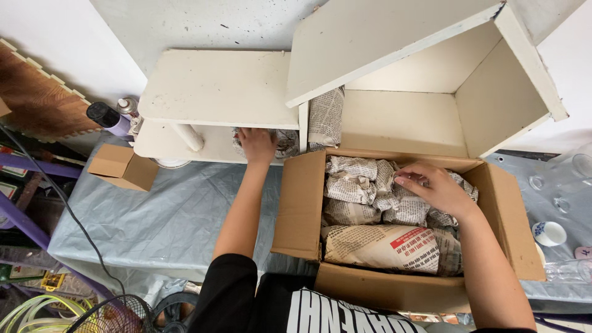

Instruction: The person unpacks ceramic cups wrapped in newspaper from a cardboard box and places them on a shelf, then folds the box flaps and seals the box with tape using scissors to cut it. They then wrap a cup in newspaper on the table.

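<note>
So the right hand (435, 188) is down inside the open cardboard box (302, 209), resting flat on top of the newspaper-wrapped bundles (364, 185) packed in there. Fingers are loosely spread over the paper, more pressing on it than actually gripping anything. There's a bigger wrapped bundle (388, 246) lying along the near side of the box, with a bit of red print on it.

The left hand (257, 145) is stretched out to the lower shelf of the white shelf unit (216, 86), and it's on a crumpled newspaper parcel (283, 143) sitting there. Fingers are curled over the paper, but I honestly can't tell whether it's properly clamped on it or only touching. Just right of that, another wrapped parcel (325, 117) stands upright against the shelf divider.

Everything sits on a table covered with a grey plastic sheet (179, 209). A small cardboard box (122, 166) is off to the left, well apart from the big one, with a purple can with a black cap (110, 118) behind it. Over on the right edge there's a little white cup with blue pattern (549, 234) and some clear glassware (570, 176).
</note>
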`<state>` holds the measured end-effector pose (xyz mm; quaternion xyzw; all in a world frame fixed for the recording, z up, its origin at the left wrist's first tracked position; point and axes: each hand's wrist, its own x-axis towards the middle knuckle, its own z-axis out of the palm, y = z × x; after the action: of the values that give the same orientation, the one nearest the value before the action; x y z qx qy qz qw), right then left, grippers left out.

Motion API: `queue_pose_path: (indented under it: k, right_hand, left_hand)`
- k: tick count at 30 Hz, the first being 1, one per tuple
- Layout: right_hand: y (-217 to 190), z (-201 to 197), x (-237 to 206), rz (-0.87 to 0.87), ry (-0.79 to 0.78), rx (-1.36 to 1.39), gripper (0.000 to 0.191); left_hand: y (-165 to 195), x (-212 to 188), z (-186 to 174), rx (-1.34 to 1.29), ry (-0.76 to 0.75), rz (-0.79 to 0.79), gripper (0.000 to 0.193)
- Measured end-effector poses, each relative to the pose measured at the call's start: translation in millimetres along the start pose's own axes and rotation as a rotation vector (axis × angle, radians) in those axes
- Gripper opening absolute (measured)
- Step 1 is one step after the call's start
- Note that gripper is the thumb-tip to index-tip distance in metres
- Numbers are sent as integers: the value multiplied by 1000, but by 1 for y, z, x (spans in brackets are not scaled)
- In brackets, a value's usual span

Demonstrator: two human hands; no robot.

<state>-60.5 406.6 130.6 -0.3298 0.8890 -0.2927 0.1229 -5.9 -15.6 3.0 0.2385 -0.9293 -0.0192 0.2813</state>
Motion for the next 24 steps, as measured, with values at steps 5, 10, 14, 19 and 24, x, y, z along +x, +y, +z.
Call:
queue_pose_path:
  k: [5, 10, 14, 19, 24]
  right_hand:
    - [4, -1, 3, 13, 18, 32, 37]
    - [5, 0, 6, 32, 2, 44, 34]
    - [4, 0, 7, 20, 8, 32, 35]
    - [1, 0, 7, -2, 6, -4, 34]
    - [-1, 1, 7, 11, -7, 19, 34]
  left_hand:
    - [-22, -20, -16, 2, 97, -54, 64]
    - [-75, -20, -17, -122, -63, -56, 57]
    - [-98, -19, -28, -65, 67, -13, 51]
    - [-90, -1, -37, 5, 136, 27, 76]
    - [-69, 50, -13, -93, 127, 119, 63]
